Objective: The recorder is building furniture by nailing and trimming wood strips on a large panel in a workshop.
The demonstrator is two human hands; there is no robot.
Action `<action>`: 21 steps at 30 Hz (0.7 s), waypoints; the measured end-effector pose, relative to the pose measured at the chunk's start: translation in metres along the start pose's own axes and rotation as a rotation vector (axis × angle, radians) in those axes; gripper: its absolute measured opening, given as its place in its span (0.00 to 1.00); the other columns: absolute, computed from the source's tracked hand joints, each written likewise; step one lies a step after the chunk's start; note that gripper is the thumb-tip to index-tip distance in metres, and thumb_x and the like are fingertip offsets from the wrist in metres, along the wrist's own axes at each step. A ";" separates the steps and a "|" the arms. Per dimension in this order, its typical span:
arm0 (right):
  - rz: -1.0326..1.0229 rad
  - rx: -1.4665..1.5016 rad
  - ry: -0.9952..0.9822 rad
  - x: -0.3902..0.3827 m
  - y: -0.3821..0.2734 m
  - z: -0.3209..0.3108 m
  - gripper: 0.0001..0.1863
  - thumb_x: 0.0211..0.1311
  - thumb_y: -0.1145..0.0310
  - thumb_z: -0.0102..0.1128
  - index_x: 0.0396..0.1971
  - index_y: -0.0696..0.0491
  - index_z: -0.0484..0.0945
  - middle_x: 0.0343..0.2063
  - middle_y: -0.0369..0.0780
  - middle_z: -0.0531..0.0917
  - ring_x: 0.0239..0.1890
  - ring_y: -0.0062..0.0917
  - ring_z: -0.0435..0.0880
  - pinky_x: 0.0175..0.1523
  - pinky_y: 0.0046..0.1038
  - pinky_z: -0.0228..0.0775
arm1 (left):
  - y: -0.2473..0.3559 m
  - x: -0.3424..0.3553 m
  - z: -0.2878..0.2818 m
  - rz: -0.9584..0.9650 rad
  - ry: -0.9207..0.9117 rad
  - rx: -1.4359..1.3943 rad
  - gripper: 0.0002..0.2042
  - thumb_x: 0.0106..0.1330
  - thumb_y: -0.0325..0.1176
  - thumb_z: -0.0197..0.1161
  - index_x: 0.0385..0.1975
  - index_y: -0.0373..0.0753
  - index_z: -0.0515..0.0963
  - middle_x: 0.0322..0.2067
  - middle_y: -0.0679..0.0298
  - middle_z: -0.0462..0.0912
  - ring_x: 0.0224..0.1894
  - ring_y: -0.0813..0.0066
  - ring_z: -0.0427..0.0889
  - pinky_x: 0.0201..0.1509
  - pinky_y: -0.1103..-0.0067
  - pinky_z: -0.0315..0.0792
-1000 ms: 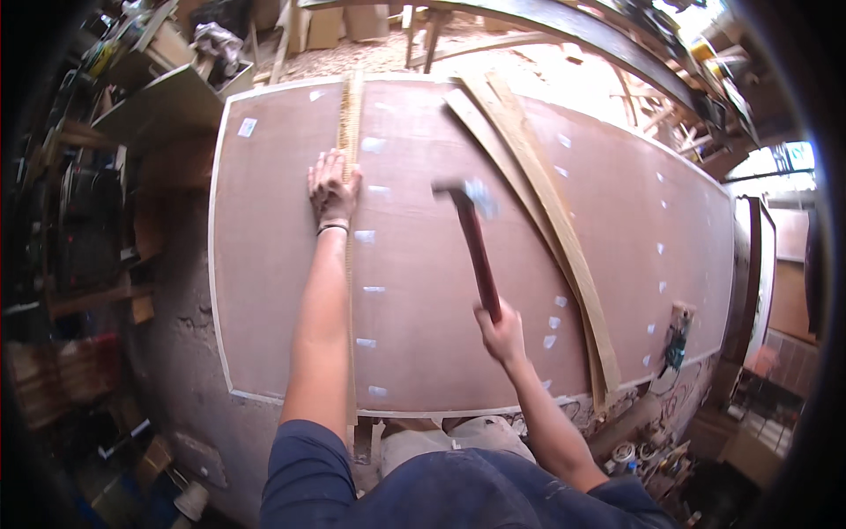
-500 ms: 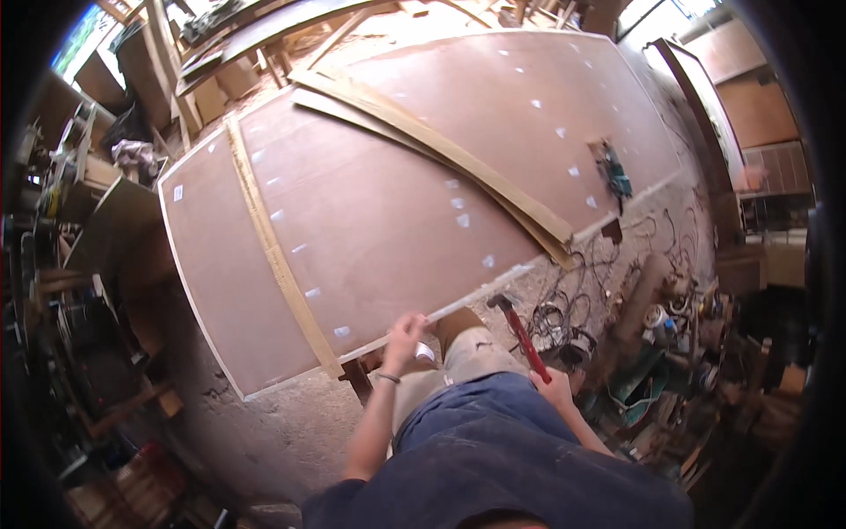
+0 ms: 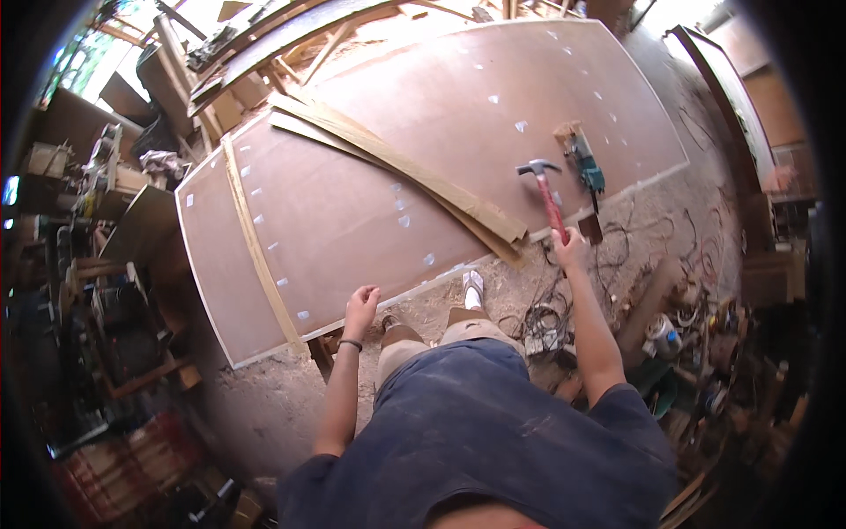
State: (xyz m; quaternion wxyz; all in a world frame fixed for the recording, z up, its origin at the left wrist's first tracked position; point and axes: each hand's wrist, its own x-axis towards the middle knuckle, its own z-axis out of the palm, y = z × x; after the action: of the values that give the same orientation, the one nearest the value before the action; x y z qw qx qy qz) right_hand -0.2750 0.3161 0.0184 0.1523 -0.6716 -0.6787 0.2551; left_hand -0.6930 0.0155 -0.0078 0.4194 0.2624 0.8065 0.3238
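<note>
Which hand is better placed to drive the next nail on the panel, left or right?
Right, most likely. The right hand grips the red-handled hammer raised over the plywood panel. The left hand is empty at the panel's near edge, better suited to steadying.

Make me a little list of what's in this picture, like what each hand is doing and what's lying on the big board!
Left hand: empty, fingers at the near edge of the plywood sheet
Right hand: gripping the red-handled hammer, head up over the sheet
On the sheet: a thin wooden strip across its left end, long planks lying diagonally, a green power tool
Ground: sawdust, tangled cables
Foot: white shoe by the sheet's edge
</note>
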 end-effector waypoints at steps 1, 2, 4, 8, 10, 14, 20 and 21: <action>-0.251 -0.231 0.330 0.019 0.006 0.004 0.27 0.59 0.49 0.63 0.50 0.54 0.74 0.49 0.53 0.77 0.47 0.38 0.82 0.47 0.40 0.76 | 0.015 0.010 0.012 -0.005 0.002 -0.095 0.15 0.70 0.38 0.59 0.47 0.32 0.79 0.35 0.63 0.85 0.37 0.78 0.81 0.42 0.79 0.76; -0.275 -0.217 0.316 0.031 0.010 0.012 0.27 0.59 0.49 0.63 0.50 0.54 0.74 0.49 0.53 0.77 0.47 0.38 0.82 0.47 0.40 0.76 | 0.030 0.018 0.025 -0.007 0.006 -0.191 0.15 0.70 0.38 0.59 0.47 0.32 0.79 0.35 0.64 0.84 0.37 0.78 0.81 0.41 0.79 0.76; -0.480 -0.288 0.250 0.039 -0.021 0.049 0.40 0.53 0.46 0.65 0.62 0.52 0.65 0.64 0.52 0.63 0.65 0.46 0.65 0.63 0.49 0.62 | 0.042 0.034 0.056 -0.071 0.036 -0.197 0.17 0.68 0.41 0.61 0.45 0.33 0.81 0.37 0.58 0.86 0.39 0.74 0.83 0.46 0.76 0.77; -0.632 -0.375 -0.143 0.016 -0.084 0.089 0.56 0.47 0.43 0.70 0.73 0.47 0.50 0.65 0.50 0.64 0.68 0.48 0.58 0.67 0.53 0.56 | 0.110 0.047 0.153 -0.021 -0.087 0.076 0.22 0.66 0.47 0.62 0.49 0.33 0.80 0.45 0.50 0.84 0.51 0.59 0.82 0.56 0.70 0.73; -0.648 -0.473 -0.240 0.013 -0.104 0.099 0.58 0.45 0.46 0.73 0.73 0.47 0.48 0.65 0.49 0.64 0.68 0.47 0.59 0.66 0.52 0.58 | 0.109 0.050 0.197 0.078 -0.054 0.167 0.26 0.66 0.50 0.59 0.54 0.33 0.76 0.49 0.46 0.81 0.55 0.53 0.78 0.60 0.67 0.70; -0.511 -0.374 -0.562 0.036 -0.096 0.115 0.61 0.42 0.54 0.78 0.73 0.49 0.47 0.66 0.50 0.64 0.68 0.45 0.63 0.60 0.51 0.68 | 0.124 0.053 0.244 0.020 0.081 0.136 0.30 0.69 0.56 0.53 0.57 0.32 0.73 0.52 0.44 0.79 0.59 0.50 0.75 0.63 0.65 0.67; -0.420 0.218 -0.874 0.047 -0.059 0.124 0.49 0.38 0.57 0.77 0.62 0.57 0.63 0.49 0.54 0.80 0.54 0.43 0.81 0.58 0.37 0.73 | 0.124 0.059 0.237 -0.586 0.143 -0.602 0.36 0.65 0.69 0.46 0.52 0.38 0.74 0.42 0.54 0.83 0.46 0.61 0.82 0.45 0.62 0.75; -0.415 0.298 -0.920 0.033 -0.075 0.122 0.48 0.38 0.57 0.78 0.61 0.58 0.63 0.49 0.52 0.80 0.52 0.40 0.81 0.57 0.36 0.73 | 0.103 0.059 0.226 -0.519 0.153 -0.790 0.34 0.61 0.72 0.51 0.44 0.42 0.74 0.36 0.62 0.79 0.38 0.70 0.80 0.39 0.65 0.76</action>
State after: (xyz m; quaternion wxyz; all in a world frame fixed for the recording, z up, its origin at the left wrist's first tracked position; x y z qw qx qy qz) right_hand -0.4064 0.3344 -0.0450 -0.0203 -0.3126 -0.7505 0.5819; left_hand -0.5162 0.1921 -0.0601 0.4933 -0.1516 0.6891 0.5087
